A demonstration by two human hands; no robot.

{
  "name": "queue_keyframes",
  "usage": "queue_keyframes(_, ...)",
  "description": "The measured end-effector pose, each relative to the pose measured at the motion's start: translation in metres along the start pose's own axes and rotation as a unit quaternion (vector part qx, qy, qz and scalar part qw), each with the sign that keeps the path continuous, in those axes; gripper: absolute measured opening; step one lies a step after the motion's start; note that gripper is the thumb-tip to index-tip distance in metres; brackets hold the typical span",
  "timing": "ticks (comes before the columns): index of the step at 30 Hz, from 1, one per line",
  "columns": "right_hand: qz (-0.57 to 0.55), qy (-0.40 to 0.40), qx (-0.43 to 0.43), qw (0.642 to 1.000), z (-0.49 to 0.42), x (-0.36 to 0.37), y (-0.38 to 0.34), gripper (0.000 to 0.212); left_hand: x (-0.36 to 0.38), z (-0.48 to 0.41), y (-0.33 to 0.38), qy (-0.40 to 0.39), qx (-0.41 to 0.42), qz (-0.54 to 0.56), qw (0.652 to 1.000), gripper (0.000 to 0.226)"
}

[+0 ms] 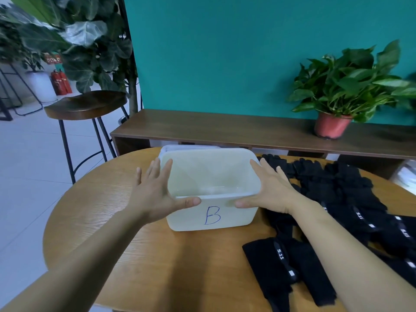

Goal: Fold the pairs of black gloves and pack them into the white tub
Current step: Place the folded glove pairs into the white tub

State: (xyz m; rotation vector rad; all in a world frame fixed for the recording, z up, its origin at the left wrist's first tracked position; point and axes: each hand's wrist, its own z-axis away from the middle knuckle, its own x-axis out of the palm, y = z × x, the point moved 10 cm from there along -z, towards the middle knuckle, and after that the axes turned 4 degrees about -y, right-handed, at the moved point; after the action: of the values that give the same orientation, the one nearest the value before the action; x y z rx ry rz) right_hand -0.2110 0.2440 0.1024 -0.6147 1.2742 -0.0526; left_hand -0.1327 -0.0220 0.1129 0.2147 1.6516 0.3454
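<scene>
The white tub (211, 219) stands near the middle of a round wooden table (157, 266), open at the top, with a blue letter B handwritten on its near wall; its bare, pale floor and inner walls show all the way down. A second white rim peeks out just behind its far left corner, and what that belongs to cannot be told. The left hand (155, 194) lies flat against the tub's left side and the right hand (272, 190) against its right side, fingers straight and slightly spread, each thumb stretched across the near wall just under the rim. To the right of the tub, the black gloves (337, 183) lie unfolded in an overlapping row on the table, cuffs toward the person, several showing a strap printed 5.11. One more glove pair (270, 262) lies closer to the table's near edge, under the right forearm. Beyond the table runs a low wooden shelf (225, 129) against a teal wall (225, 52), bearing a leafy potted plant (337, 91) in a reddish pot. A wooden bar stool (85, 104) stands to the left, with a large-leaved tree (90, 41) and red fire extinguishers (60, 82) behind it.
</scene>
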Motion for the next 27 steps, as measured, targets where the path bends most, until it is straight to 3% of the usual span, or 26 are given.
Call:
queue_keyframes(8,0.038,0.039,-0.026,0.998,-0.023,0.003,0.008,0.149,0.007,-0.009,0.006,-0.01,0.003,-0.079,0.997,0.148)
queue_keyframes(20,0.071,0.071,-0.038,0.994,-0.016,-0.011,0.003,0.132,0.004,-0.016,0.013,-0.01,-0.006,-0.097,0.995,0.142)
queue_keyframes(23,0.049,0.103,-0.039,0.993,0.013,-0.01,0.007,0.109,-0.003,0.0,0.038,0.055,0.054,-0.086,0.993,0.123)
queue_keyframes(25,0.024,0.137,-0.034,0.99,0.038,-0.007,0.011,0.093,-0.003,0.021,0.069,0.127,0.132,-0.032,0.983,0.096)
queue_keyframes(27,0.006,0.152,-0.023,0.988,0.062,0.006,0.018,0.081,0.016,0.043,0.101,0.146,0.213,0.017,0.966,0.07)
